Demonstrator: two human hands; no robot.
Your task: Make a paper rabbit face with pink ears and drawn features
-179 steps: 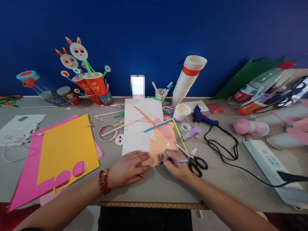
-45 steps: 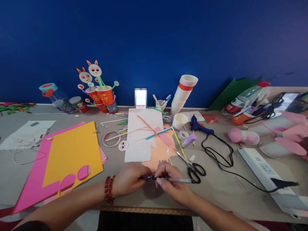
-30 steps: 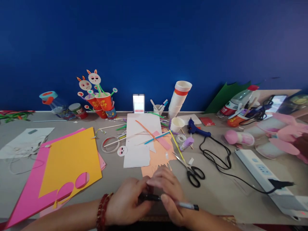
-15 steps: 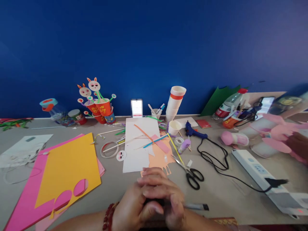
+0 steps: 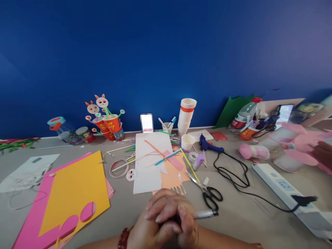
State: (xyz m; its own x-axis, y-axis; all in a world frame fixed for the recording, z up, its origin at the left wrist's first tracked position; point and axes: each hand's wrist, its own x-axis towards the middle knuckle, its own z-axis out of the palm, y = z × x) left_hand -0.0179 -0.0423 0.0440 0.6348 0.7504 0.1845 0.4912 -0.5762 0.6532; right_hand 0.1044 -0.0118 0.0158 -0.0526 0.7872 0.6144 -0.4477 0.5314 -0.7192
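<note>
My left hand point(image 5: 145, 221), with a dark red bead bracelet at the wrist, is clasped with my right hand point(image 5: 188, 224) at the front of the table. The fingers of both are closed and interlaced. A silver pen point(image 5: 204, 214) with a dark end sticks out to the right from the right hand; its inner part is hidden. Just beyond its end lie black-handled scissors point(image 5: 212, 199), blades slightly apart. Past my fingers are peach paper point(image 5: 169, 178) with a cut, fringed edge and a white sheet point(image 5: 147, 180) bearing coloured strips. A small round paper face point(image 5: 131, 174) lies beside the sheet.
Yellow card point(image 5: 80, 183) over pink sheets lies left. Behind stand paper cups with rabbit figures point(image 5: 112, 122), a phone point(image 5: 146, 122) and a cup stack point(image 5: 185, 119). Rightward are a blue glue gun point(image 5: 211, 147), its cable, a power strip point(image 5: 281, 186) and another person's hand point(image 5: 324, 152) at a pink craft.
The view has tilted slightly up, so the table things sit lower. The pen's outer end has risen towards the scissors handles. My hands stay clasped, the fingers slightly shifted.
</note>
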